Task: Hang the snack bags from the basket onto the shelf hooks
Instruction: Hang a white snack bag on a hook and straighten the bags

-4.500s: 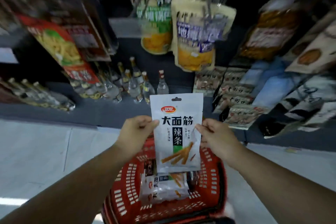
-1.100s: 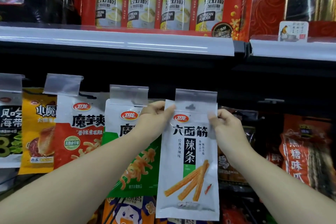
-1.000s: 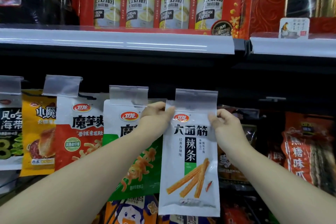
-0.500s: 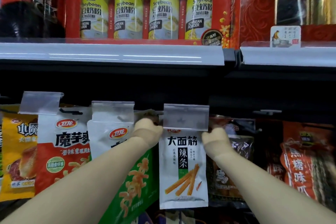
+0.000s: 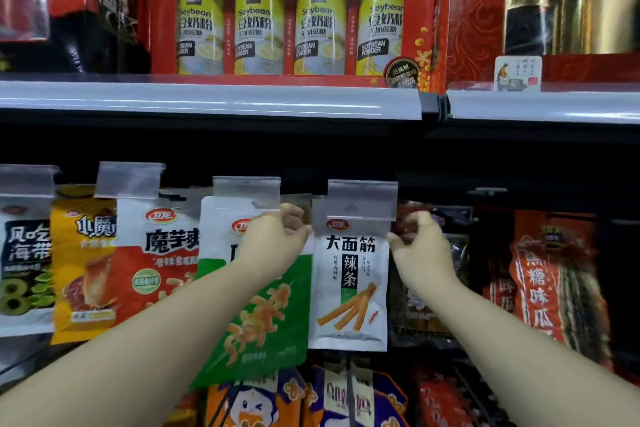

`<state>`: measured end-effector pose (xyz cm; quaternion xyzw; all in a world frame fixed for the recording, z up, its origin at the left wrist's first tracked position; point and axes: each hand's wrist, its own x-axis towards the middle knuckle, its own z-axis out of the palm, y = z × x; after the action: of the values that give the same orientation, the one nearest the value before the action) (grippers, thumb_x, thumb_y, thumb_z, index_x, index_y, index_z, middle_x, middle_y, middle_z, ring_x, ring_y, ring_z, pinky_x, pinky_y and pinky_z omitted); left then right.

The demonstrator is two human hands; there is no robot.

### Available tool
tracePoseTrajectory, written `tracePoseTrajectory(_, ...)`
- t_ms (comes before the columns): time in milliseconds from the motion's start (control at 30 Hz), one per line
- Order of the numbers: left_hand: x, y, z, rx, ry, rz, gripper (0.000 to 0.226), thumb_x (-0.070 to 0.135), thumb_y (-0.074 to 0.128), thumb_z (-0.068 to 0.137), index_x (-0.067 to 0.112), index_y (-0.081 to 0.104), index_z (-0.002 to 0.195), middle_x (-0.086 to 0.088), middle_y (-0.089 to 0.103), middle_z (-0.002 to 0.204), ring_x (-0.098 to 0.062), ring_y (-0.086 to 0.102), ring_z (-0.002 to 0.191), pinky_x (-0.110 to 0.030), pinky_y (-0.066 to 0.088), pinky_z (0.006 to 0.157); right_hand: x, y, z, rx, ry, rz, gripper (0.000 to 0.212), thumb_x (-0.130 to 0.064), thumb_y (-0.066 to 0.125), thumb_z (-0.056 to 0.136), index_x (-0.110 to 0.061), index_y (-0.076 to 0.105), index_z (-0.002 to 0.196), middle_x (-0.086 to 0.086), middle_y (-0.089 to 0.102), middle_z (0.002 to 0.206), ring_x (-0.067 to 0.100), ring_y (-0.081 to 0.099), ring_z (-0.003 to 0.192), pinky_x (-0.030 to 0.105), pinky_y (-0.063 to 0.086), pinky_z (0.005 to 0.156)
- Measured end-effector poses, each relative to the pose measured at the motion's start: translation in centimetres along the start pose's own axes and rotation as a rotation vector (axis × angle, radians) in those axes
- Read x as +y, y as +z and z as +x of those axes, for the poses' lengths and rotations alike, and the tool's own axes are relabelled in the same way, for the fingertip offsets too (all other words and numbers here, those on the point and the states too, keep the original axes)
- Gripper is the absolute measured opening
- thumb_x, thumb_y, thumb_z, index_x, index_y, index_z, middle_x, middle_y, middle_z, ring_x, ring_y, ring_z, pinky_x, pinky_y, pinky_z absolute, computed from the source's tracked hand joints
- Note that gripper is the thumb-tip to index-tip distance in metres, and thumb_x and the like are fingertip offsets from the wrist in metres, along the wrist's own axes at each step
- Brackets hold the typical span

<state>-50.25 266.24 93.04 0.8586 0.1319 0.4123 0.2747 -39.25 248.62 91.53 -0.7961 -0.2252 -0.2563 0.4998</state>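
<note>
Work on this snack bag (image 5: 349,288) looks nearly done to us, since its top sits behind the clear tag (image 5: 362,199) where the hook must be, while our left hand (image 5: 273,239) pinches its edge at 9 o'clock and our right hand (image 5: 417,243) pinches at 3 o'clock, and the basket is out of sight.

The white snack bag (image 5: 348,288) is smooth, glossy plastic film. The label holder (image 5: 362,199) above it is clear, translucent plastic. The shelf edge strip (image 5: 207,100) is smooth, glossy grey plastic.
</note>
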Motion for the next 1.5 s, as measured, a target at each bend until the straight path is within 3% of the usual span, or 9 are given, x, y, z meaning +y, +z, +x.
tracePoseTrajectory(167, -2.7, -4.6, -4.7, -0.132, 0.090, 0.216, 0.019, 0.038, 0.055, 0.093, 0.025, 0.064, 0.104, 0.009, 0.064, 0.086, -0.011, 0.063, 0.072, -0.028, 0.055, 0.063, -1.4, -0.9, -6.1, -0.157, -0.141, -0.439, 0.011, -0.023, 0.054, 0.091, -0.017, 0.054, 0.101, 0.005, 0.058, 0.108, 0.028, 0.054, 0.099, 0.035, 0.046, 0.079)
tracePoseTrajectory(267, -5.9, -7.7, -8.2, -0.161, 0.131, 0.448, 0.021, 0.046, 0.052, 0.090, 0.034, 0.064, 0.102, 0.006, 0.069, 0.093, -0.018, 0.066, 0.084, -0.033, 0.056, 0.070, -3.0, 0.1, -10.8, -0.231, -0.244, -0.586, 0.012, -0.025, 0.048, 0.094, -0.015, 0.053, 0.100, 0.007, 0.059, 0.110, 0.030, 0.054, 0.104, 0.038, 0.047, 0.080)
tracePoseTrajectory(600, -22.5, -16.4, -23.0, -0.533, 0.146, 0.967, 0.029, 0.039, 0.040, 0.098, 0.023, 0.059, 0.113, -0.004, 0.066, 0.100, -0.028, 0.065, 0.090, -0.029, 0.041, 0.060, -6.7, 12.0, -29.0, -0.681, -0.632, -0.931, 0.037, -0.020, 0.041, 0.097, -0.013, 0.039, 0.133, 0.008, 0.050, 0.127, 0.028, 0.047, 0.117, 0.035, 0.040, 0.078)
tracePoseTrajectory(833, -34.2, -15.6, -34.4, -0.822, -0.131, 0.968, 0.020, 0.029, 0.043, 0.095, 0.018, 0.058, 0.104, -0.006, 0.062, 0.095, -0.030, 0.063, 0.088, -0.032, 0.042, 0.064, -1.2, 22.0, -40.9, -1.039, -0.615, -0.872, 0.041, -0.021, 0.042, 0.098, -0.012, 0.037, 0.137, 0.008, 0.049, 0.132, 0.028, 0.044, 0.124, 0.038, 0.042, 0.090)
tracePoseTrajectory(967, -41.1, -12.6, -41.9, -0.905, -0.324, 0.926, 0.017, 0.023, 0.044, 0.094, 0.017, 0.059, 0.090, -0.001, 0.050, 0.068, -0.024, 0.051, 0.062, -0.032, 0.044, 0.061, 4.5, 27.2, -47.9, -1.222, -0.602, -0.795, 0.027, -0.019, 0.041, 0.097, -0.012, 0.044, 0.123, 0.008, 0.052, 0.124, 0.028, 0.048, 0.116, 0.035, 0.044, 0.079)
tracePoseTrajectory(1100, -47.8, -7.7, -51.4, -1.006, -0.485, 0.860, 0.028, 0.037, 0.045, 0.094, 0.025, 0.059, 0.115, -0.004, 0.065, 0.108, -0.029, 0.063, 0.095, -0.030, 0.044, 0.071, 11.5, 32.0, -55.7, -1.425, -0.593, -0.745, 0.026, -0.019, 0.040, 0.098, -0.014, 0.043, 0.124, 0.007, 0.051, 0.121, 0.026, 0.048, 0.112, 0.034, 0.044, 0.081)
tracePoseTrajectory(1300, -55.7, 1.7, -65.8, -1.166, -0.742, 0.758, 0.031, 0.034, 0.045, 0.093, 0.021, 0.060, 0.116, -0.007, 0.066, 0.112, -0.031, 0.063, 0.102, -0.033, 0.047, 0.079, 23.8, 38.8, -68.4, -1.663, -0.581, -0.753, 0.031, -0.019, 0.043, 0.095, -0.013, 0.044, 0.125, 0.006, 0.050, 0.125, 0.027, 0.046, 0.118, 0.039, 0.044, 0.089)
tracePoseTrajectory(1400, -59.1, 6.7, -74.0, -1.100, -1.026, 0.591, 0.033, 0.038, 0.050, 0.092, 0.024, 0.058, 0.120, -0.008, 0.064, 0.115, -0.032, 0.062, 0.106, -0.036, 0.049, 0.082, 29.8, 42.0, -74.4, -1.779, -0.575, -0.767, 0.033, -0.018, 0.044, 0.093, -0.015, 0.044, 0.126, 0.006, 0.050, 0.126, 0.028, 0.047, 0.118, 0.039, 0.043, 0.089)
tracePoseTrajectory(1500, -61.1, 12.4, -81.1, -0.809, -1.388, 0.374, 0.033, 0.033, 0.052, 0.093, 0.014, 0.058, 0.119, -0.009, 0.064, 0.120, -0.029, 0.061, 0.109, -0.031, 0.046, 0.086, 35.4, 45.3, -79.9, -1.874, -0.562, -0.703, 0.035, -0.021, 0.044, 0.094, -0.018, 0.043, 0.128, 0.008, 0.053, 0.125, 0.031, 0.050, 0.117, 0.040, 0.045, 0.088)
